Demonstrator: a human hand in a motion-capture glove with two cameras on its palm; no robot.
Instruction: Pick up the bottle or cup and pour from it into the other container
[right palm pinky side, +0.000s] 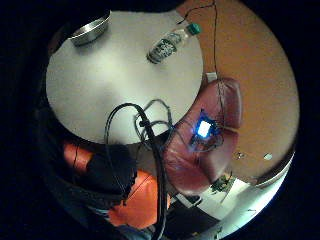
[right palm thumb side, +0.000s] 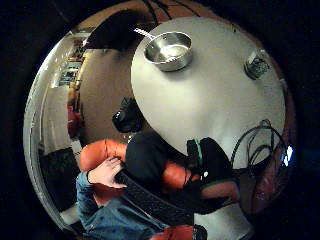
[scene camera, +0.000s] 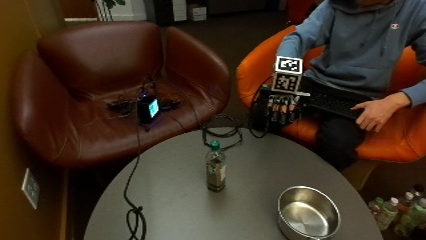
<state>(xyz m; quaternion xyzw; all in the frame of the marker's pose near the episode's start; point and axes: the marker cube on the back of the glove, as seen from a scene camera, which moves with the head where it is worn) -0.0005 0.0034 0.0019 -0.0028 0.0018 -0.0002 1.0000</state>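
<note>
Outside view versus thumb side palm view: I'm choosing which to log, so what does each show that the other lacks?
Only the outside view shows the gloved hand raised at the table's edge, fingers hanging, holding nothing, and the bottle standing whole with its green cap. Only the thumb side palm view shows the pan's handle; there the bottle is cropped at the edge. Both show the empty steel pan on the round table.

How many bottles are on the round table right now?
1: a green-capped bottle stands upright mid-table, apart from the metal bowl. More bottles stand on the floor beside the table, partly cut off, so some may be hidden.
</note>
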